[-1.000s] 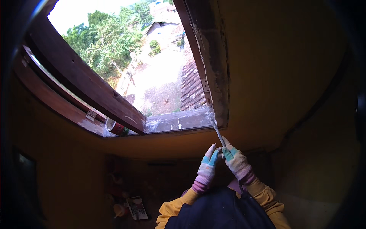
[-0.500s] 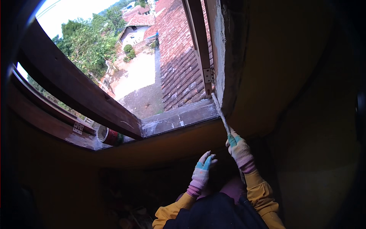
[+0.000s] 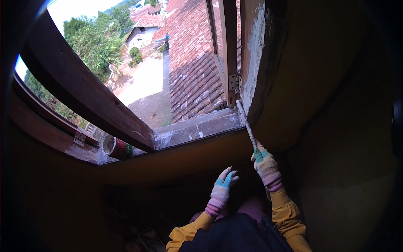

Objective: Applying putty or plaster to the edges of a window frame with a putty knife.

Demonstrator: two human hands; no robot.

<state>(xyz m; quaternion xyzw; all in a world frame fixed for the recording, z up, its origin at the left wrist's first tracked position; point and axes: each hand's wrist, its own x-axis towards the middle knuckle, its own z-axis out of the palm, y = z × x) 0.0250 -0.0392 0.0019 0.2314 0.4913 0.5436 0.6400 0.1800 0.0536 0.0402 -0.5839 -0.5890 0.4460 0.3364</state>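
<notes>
Left hand, gloved (image 3: 220, 190): grip half open, fingers loosely spread, apart from the stick. Stick (image 3: 247, 125), slender, tip whitish: at right corner of window sill (image 3: 208, 127); long axis slanting, tip pointing forward and slightly left. Right hand, gloved (image 3: 267, 169): grip wrapped around the stick's lower part.
</notes>
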